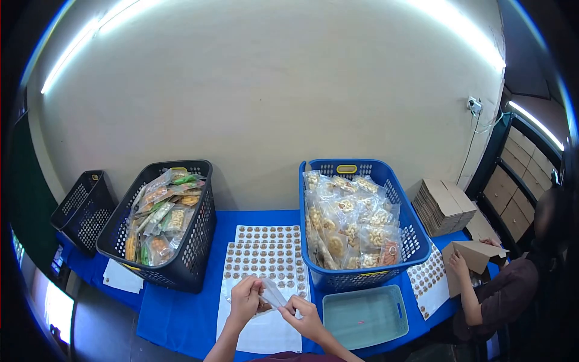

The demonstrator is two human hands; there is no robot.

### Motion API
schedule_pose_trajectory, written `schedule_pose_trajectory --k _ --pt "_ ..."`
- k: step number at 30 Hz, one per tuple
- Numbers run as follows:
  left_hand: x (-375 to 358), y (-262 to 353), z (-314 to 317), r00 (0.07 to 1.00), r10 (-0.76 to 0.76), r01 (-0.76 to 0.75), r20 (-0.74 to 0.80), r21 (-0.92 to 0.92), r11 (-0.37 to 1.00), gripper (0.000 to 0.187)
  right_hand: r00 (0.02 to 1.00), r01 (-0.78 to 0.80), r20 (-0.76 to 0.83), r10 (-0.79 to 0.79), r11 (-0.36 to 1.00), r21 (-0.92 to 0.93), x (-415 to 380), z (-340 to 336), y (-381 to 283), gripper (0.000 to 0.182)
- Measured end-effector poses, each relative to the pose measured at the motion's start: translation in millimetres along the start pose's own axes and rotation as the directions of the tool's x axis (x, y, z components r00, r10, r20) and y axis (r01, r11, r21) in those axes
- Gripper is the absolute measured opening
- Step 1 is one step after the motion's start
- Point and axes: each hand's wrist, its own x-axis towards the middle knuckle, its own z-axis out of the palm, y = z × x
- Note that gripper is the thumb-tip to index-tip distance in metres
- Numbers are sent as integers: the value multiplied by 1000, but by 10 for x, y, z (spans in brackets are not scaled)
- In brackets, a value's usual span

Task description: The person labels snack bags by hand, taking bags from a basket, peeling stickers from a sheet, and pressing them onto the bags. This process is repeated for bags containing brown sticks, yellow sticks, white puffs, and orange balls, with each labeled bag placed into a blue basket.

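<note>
My left hand point(244, 300) is closed on one end of a small clear plastic pouch point(274, 293). The pouch's other end is pinched by my right hand point(306, 318). Its contents, if any, cannot be made out. Under both hands lie overlapping white sheets of round brown stickers point(263, 256), with bare paper at the near end. To the right of my right hand is a pale green plastic tray point(365, 295). Behind the tray stands a blue basket point(356, 279) full of clear packets of what look like cashews and other nuts point(347, 223).
A black basket point(202, 253) of mixed snack packets stands left, another black basket point(90, 208) beyond it. At right, a person point(500, 289) handles a cardboard box point(476, 256) near another sticker sheet point(429, 279) and stacked flat cartons point(443, 208). A blue cloth point(175, 326) covers the table.
</note>
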Motion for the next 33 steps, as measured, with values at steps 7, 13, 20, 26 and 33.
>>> schedule_pose_trajectory --k 7,13,20,26,33 --pt "24 -290 19 980 -95 116 175 -119 986 15 997 -68 -13 70 988 139 -80 -56 300 15" --pt "-285 -226 355 965 256 -261 50 124 957 39 928 -283 -127 351 884 373 -179 -177 497 12" --pt "-357 -227 568 986 146 -139 84 -91 986 19 981 -32 -194 -6 981 -193 -130 -120 234 26" --pt "-279 -134 455 971 217 -214 98 -35 976 7 954 54 -207 -216 805 -591 22 -230 -46 28" --pt "-279 -230 343 939 343 -330 -9 248 911 9 975 200 8 -224 854 -481 44 -18 82 17"
